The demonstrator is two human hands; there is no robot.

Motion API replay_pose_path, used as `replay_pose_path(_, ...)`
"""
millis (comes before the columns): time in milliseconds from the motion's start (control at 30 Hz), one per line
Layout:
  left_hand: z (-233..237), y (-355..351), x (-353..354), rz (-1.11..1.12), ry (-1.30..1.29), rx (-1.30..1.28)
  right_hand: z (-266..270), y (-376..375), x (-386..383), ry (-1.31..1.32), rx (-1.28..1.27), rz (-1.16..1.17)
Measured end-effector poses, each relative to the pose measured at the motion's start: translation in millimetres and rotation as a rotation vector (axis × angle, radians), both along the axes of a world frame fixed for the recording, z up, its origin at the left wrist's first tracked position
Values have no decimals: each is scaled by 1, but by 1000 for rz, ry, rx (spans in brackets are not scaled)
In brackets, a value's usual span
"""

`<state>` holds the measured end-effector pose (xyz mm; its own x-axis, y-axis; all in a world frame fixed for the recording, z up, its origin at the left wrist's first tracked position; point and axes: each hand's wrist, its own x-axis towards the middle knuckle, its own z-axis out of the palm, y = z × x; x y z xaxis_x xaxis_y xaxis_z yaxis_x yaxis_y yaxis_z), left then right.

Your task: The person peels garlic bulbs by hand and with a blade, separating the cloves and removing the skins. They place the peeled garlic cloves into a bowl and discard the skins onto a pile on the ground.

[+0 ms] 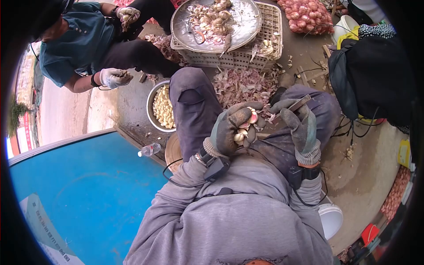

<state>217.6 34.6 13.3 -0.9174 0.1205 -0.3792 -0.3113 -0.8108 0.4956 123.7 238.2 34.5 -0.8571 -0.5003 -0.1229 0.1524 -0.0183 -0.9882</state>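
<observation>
My left hand (223, 132), in a grey-green work glove, is closed around several garlic cloves (241, 134), some pale and some with pinkish skin. My right hand (304, 132), gloved the same way, grips a small knife (299, 103) that sticks out past the fingers; part of it is hidden by the glove. Both hands are held up over my lap, a short gap apart. Beyond them a heap of garlic skins (243, 86) lies on the ground between my knees. To the left of my knee stands a metal bowl (150, 115) of peeled cloves.
A round metal tray (247, 26) with garlic heads rests on a plastic crate (274, 33). At the upper left sits another person (77, 48) in gloves. A plastic bottle (150, 149) lies near a blue panel (97, 185). Mesh bags (307, 15) and a black cloth (375, 75) are at the right.
</observation>
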Motion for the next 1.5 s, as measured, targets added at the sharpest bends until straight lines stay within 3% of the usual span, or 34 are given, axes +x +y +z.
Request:
replay_pose_path(133, 0, 1, -1, -13, -28, -97, -2, -8, 8, -46, -71, -5)
replay_pose_path(200, -2, 4, -1, -21, -21, -158, 1, -12, 10, -96, 112, 57)
replay_pose_path(233, -6, 8, -1, 6, -35, -195, 1, -19, 13, 72, 286, 52)
replay_pose_path(400, 6, 11, -1, 38, -81, -186, 0, -28, 21, 93, 368, 91)
replay_pose_path(500, 3, 13, 1, 27, -32, -315, -1, -27, 20, -129, 172, 79)
replay_pose_path(567, 0, 11, 2, -5, -35, -338, -3, -23, 18, -480, -75, 89)
replay_pose_path(767, 4, -1, 0, -75, -18, -142, -22, -15, 21, -108, 32, 122)
replay_pose_path(900, -3, -4, 1, -56, -52, -91, -23, -13, 21, -92, 116, 133)
replay_pose_path(1000, -5, -5, 0, -139, -41, -74, -20, -11, 21, -318, -79, 122)
replay_pose_path(1067, -5, 0, 1, -19, 87, -167, -24, -9, 20, -357, -236, 118)
replay_pose_path(1200, -7, -8, 3, -67, 98, -185, -23, -8, 17, -236, -182, -13)
replay_pose_path(1233, -12, -7, 4, -46, 41, 36, -20, -8, 16, -263, -112, -55)
replay_pose_path(1333, -9, -7, 4, -46, 79, 120, -13, -13, 16, -282, -25, -108)
replay_pose_path(1367, -11, -6, 4, -45, 77, 118, -10, -16, 16, -271, -7, -122)
replay_pose_path(1433, -18, -5, 5, -34, 305, -337, 2, -21, 17, -259, 0, -96)
replay_pose_path(1467, -22, -5, 6, -34, 304, -337, 5, -24, 17, -245, 10, -70)
replay_pose_path(1500, -26, -6, 7, -9, 231, -132, 4, -26, 18, -246, 9, -70)
